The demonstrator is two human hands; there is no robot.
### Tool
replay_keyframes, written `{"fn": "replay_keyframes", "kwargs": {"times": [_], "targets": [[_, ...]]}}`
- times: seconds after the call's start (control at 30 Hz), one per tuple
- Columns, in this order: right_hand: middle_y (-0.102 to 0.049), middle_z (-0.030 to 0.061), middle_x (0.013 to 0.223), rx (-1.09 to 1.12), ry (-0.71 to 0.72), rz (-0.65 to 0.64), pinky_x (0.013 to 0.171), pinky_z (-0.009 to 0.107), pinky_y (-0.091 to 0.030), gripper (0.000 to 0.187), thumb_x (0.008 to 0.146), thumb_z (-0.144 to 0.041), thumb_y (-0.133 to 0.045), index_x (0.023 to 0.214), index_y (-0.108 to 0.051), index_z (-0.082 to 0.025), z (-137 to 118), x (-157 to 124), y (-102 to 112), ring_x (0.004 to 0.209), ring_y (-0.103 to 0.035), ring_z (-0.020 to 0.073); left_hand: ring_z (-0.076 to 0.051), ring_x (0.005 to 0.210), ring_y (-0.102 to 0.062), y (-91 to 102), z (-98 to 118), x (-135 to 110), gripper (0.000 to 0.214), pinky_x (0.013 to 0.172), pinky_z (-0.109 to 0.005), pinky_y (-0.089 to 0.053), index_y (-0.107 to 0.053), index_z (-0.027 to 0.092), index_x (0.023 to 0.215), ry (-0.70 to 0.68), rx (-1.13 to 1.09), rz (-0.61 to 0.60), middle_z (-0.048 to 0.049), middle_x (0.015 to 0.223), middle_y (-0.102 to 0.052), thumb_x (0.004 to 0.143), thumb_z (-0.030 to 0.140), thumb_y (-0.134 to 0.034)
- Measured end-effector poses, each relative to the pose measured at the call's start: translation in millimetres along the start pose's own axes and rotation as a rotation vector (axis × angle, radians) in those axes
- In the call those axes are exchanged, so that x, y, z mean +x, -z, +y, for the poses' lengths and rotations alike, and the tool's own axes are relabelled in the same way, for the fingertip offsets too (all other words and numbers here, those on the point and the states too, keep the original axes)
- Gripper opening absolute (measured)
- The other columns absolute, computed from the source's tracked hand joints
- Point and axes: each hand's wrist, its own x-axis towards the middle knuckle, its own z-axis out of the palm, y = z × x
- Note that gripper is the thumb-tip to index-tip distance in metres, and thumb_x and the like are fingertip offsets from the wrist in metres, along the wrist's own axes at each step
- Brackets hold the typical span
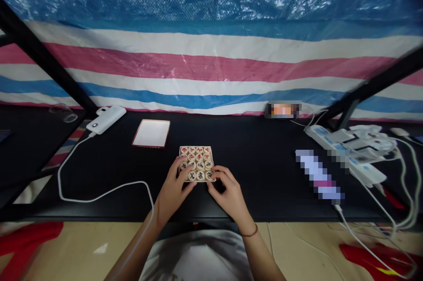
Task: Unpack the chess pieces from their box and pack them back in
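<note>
A square box (pixel 196 147) of Chinese chess pieces sits on the black table. Its round cream pieces lie in rows, with red characters on the far rows and black ones on the near rows. My left hand (pixel 172 188) grips the box's left and near side, its fingers bent over the edge pieces and hiding some of them. With thumb at the near right corner and fingertips on the right edge, my right hand (pixel 229 190) holds the other side. The box lid (pixel 151 133), white inside with a reddish rim, rests behind and left of the box.
A white power bank (pixel 107 119) with a cable stands back left; the cable passes over my left forearm. On the right lie a phone with a blurred screen (pixel 319 177), a power strip (pixel 346 155) and tangled cables. Another phone (pixel 282 110) leans against the striped sheet (pixel 211 67).
</note>
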Motion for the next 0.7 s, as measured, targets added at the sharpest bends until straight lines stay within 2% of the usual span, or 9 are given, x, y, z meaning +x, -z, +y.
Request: {"fn": "replay_keyframes", "kwargs": {"times": [0.17, 0.23, 0.3, 0.37, 0.43, 0.5, 0.57, 0.63, 0.7], "targets": [[-0.058, 0.0110, 0.112, -0.010, -0.010, 0.039, 0.067, 0.030, -0.050, 0.013, 0.084, -0.024, -0.060, 0.096, -0.057, -0.021, 4, 2, 2, 0.094, -0.060, 0.0209, -0.027, 0.138, -0.036, 16.1, -1, 23, 0.046, 0.111, -0.048, -0.038, -0.047, 0.022, 0.133, 0.087, 0.030, 0.163, -0.0133, 0.143, -0.042, 0.089, 0.030, -0.058], [-0.059, 0.0114, 0.106, 0.011, -0.007, 0.097, 0.062, 0.028, -0.048, 0.016, 0.084, -0.026, -0.061, 0.098, -0.055, -0.021, 6, 2, 2, 0.100, -0.059, 0.0236, -0.026, 0.133, -0.043, 21.3, -14, 40, 0.043, 0.111, -0.047, -0.038, -0.046, 0.018, 0.134, 0.162, 0.091, 0.305, -0.0157, 0.137, -0.050, 0.092, 0.027, -0.051], [-0.060, 0.0108, 0.104, 0.035, -0.021, 0.142, 0.058, 0.027, -0.046, 0.020, 0.084, -0.027, -0.061, 0.102, -0.055, -0.020, 9, 1, 2, 0.090, -0.061, 0.0211, -0.030, 0.132, -0.044, 22.7, -32, 56, 0.041, 0.108, -0.051, -0.038, -0.050, 0.013, 0.130, 0.263, 0.211, 0.387, -0.0198, 0.134, -0.053, 0.091, 0.027, -0.050], [-0.060, 0.0101, 0.107, 0.055, -0.065, 0.178, 0.056, 0.027, -0.046, 0.026, 0.085, -0.030, -0.060, 0.109, -0.055, -0.020, 11, -1, 1, 0.072, -0.058, 0.0146, -0.037, 0.130, -0.045, 22.8, -50, 66, 0.031, 0.105, -0.058, -0.037, -0.061, 0.012, 0.114, 0.367, 0.306, 0.339, -0.0221, 0.129, -0.057, 0.088, 0.027, -0.054], [-0.061, 0.0091, 0.106, 0.080, -0.115, 0.224, 0.057, 0.028, -0.046, 0.027, 0.087, -0.032, -0.059, 0.111, -0.055, -0.020, 13, -3, 1, 0.062, -0.053, 0.0113, -0.038, 0.123, -0.052, 25.8, -56, 68, 0.020, 0.105, -0.060, -0.034, -0.067, 0.014, 0.100, 0.393, 0.318, 0.247, -0.0183, 0.116, -0.066, 0.086, 0.020, -0.053], [-0.062, 0.0087, 0.101, 0.109, -0.148, 0.274, 0.059, 0.028, -0.046, 0.023, 0.088, -0.034, -0.059, 0.106, -0.058, -0.019, 13, -7, 2, 0.064, -0.054, 0.0123, -0.034, 0.119, -0.056, 33.7, -47, 64, 0.021, 0.106, -0.058, -0.034, -0.067, 0.016, 0.098, 0.389, 0.253, 0.270, -0.0146, 0.109, -0.070, 0.088, 0.018, -0.048], [-0.063, 0.0095, 0.101, 0.159, -0.172, 0.295, 0.061, 0.029, -0.048, 0.022, 0.088, -0.036, -0.058, 0.103, -0.059, -0.019, 7, -8, 3, 0.069, -0.057, 0.0144, -0.029, 0.118, -0.058, 44.5, -22, 55, 0.024, 0.105, -0.050, -0.040, -0.064, 0.017, 0.104, 0.330, 0.060, 0.338, -0.0126, 0.113, -0.069, 0.091, 0.025, -0.046], [-0.061, 0.0117, 0.113, 0.249, -0.184, 0.273, 0.065, 0.029, -0.050, 0.028, 0.089, -0.037, -0.058, 0.112, -0.057, -0.021, -4, -6, 4, 0.079, -0.061, 0.0166, -0.023, 0.106, -0.064, 52.9, 9, 44, 0.026, 0.095, -0.039, -0.050, -0.062, 0.019, 0.109, 0.348, -0.232, 0.371, -0.0088, 0.110, -0.069, 0.093, 0.034, -0.047], [-0.055, 0.0131, 0.129, 0.373, -0.177, 0.229, 0.072, 0.031, -0.053, 0.041, 0.090, -0.039, -0.057, 0.128, -0.048, -0.025, -17, -1, 5, 0.090, -0.064, 0.0186, -0.020, 0.092, -0.068, 54.3, 38, 32, 0.031, 0.082, -0.032, -0.056, -0.062, 0.021, 0.106, 0.432, -0.527, 0.312, -0.0058, 0.099, -0.071, 0.094, 0.044, -0.046]]}}
